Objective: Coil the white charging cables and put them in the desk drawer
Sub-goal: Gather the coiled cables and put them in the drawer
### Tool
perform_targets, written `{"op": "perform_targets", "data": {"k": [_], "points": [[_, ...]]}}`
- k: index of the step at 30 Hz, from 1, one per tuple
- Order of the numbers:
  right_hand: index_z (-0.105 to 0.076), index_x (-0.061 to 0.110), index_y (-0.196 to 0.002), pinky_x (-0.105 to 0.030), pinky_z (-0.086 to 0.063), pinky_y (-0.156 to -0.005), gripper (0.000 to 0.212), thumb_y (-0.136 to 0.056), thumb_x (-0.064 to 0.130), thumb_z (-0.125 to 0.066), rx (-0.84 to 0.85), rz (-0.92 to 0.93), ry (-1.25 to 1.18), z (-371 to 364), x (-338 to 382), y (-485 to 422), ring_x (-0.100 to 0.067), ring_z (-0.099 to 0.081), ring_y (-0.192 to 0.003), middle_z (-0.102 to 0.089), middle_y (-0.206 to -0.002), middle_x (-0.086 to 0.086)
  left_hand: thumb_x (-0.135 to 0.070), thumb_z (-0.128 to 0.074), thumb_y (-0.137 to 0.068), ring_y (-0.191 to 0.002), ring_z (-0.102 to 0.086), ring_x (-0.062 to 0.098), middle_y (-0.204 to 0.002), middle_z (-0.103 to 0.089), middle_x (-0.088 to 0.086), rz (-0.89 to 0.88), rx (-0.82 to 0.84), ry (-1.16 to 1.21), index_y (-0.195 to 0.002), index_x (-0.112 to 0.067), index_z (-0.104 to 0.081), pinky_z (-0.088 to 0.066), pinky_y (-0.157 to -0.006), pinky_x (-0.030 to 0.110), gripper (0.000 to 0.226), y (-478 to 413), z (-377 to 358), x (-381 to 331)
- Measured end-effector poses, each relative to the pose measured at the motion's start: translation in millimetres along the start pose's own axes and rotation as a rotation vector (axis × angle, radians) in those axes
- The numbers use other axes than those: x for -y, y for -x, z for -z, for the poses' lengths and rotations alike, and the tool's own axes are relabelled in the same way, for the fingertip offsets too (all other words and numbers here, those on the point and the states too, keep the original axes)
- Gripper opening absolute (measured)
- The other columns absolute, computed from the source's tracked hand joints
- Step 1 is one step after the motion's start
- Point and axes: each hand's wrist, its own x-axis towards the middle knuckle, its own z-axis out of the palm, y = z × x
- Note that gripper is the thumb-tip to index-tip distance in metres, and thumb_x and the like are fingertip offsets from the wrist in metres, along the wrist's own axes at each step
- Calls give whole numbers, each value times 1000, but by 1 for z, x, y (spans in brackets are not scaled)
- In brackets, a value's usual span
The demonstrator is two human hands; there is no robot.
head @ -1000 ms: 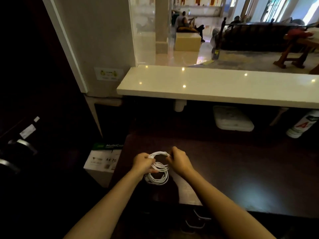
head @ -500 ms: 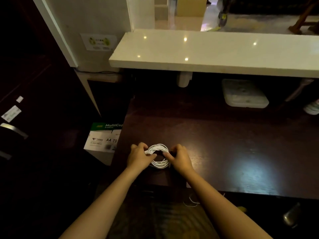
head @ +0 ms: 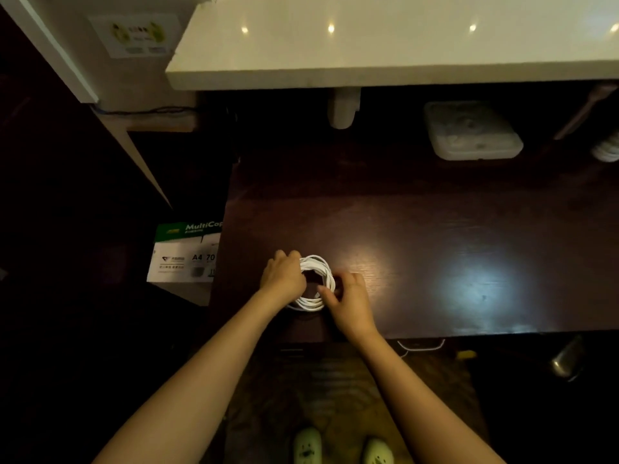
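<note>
A white charging cable coil lies flat on the dark wooden desk, near its front left corner. My left hand covers the coil's left side, fingers curled over the loops. My right hand is on the coil's right side, with its thumb inside the ring and its fingers outside, pinching the loops. A short piece of another white cable shows just below the desk's front edge. The drawer itself is lost in the dark there.
A white counter overhangs the back of the desk. Under it sit a flat white box and a white cylinder. An A4 paper carton stands on the floor at the left. A metal object is at lower right.
The coil came down from in front of me onto the desk, both hands staying on it. My view has tilted down, so my shoes now show.
</note>
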Motion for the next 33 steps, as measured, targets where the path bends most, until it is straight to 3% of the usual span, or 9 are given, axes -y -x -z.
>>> {"op": "perform_targets", "data": {"k": [5, 7, 9, 12, 16, 21, 25, 28, 33], "points": [[-54, 11, -121, 6, -29, -75, 35, -88, 18, -60, -13, 50, -48, -1, -3, 6, 11, -39, -84, -47, -112, -7, -26, -58, -87, -93, -62, 33, -104, -62, 13, -191, -17, 333, -105, -9, -50, -48, -78, 37, 26, 8, -3, 7], [-56, 15, -121, -3, -36, -85, 33, -89, 24, -59, -23, 28, -95, 1, -4, 9, 4, -45, -93, -49, -115, -4, -26, -62, -86, -72, -63, 24, -89, -63, 6, -208, 18, 532, -99, -10, -52, -51, -68, 35, 22, 14, -3, 9], [-56, 19, -121, -25, -44, -95, 37, -88, 35, -58, -19, -13, -192, 7, -7, 12, -9, -51, -108, -56, -119, -2, -24, -62, -87, -55, -57, 12, -76, -60, 1, -197, 80, 750, -93, -12, -54, -48, -58, 30, 16, 18, -7, 8], [-51, 20, -128, -28, -49, -94, 44, -89, 38, -57, 28, -128, -441, 31, -8, 20, -9, -59, -108, -62, -119, 3, -24, -58, -90, -45, -49, 1, -69, -57, 1, -207, 149, 921, -93, -11, -57, -44, -55, 26, 13, 21, -20, -8], [-56, 23, -121, -25, -53, -84, 38, -87, 40, -59, -29, -220, -471, 75, -23, 26, -7, -64, -99, -67, -111, 5, -18, -50, -94, -42, -48, -2, -65, -52, 0, -237, 206, 1071, -86, -11, -56, -40, -46, 15, 12, 28, -40, -56], [-65, 13, -107, -16, -52, -69, 22, -88, 24, -61, -103, -274, -576, 122, -49, 30, -2, -68, -78, -71, -93, 1, -21, -53, -93, -51, -57, 1, -78, -61, 5, -191, 224, 1114, -110, -4, -56, -42, -45, 12, 24, 36, -66, -110], [-69, 17, -106, -18, -48, -73, 22, -89, 29, -59, -157, -179, -248, 134, -74, 28, 4, -63, -77, -69, -87, 10, -26, -56, -91, -100, -55, 6, -115, -55, -8, -288, 80, 932, -134, -26, -47, -44, -81, 18, 44, 34, -86, -130], [-70, 18, -107, -11, -42, -74, 24, -89, 30, -59, -225, -105, -158, 128, -80, 33, 6, -57, -82, -57, -80, 24, -17, -53, -92, -99, -56, 5, -112, -61, -5, -347, 4, 950, -129, -21, -55, -42, -75, 3, 37, 39, -91, -131], [-69, 13, -107, -11, -39, -73, 24, -92, 25, -56, -295, -17, -199, 125, -81, 40, 5, -54, -84, -54, -78, 20, -11, -50, -93, -102, -57, 6, -111, -63, -2, -402, -116, 938, -115, -12, -64, -40, -78, -2, 26, 43, -96, -131]]}}
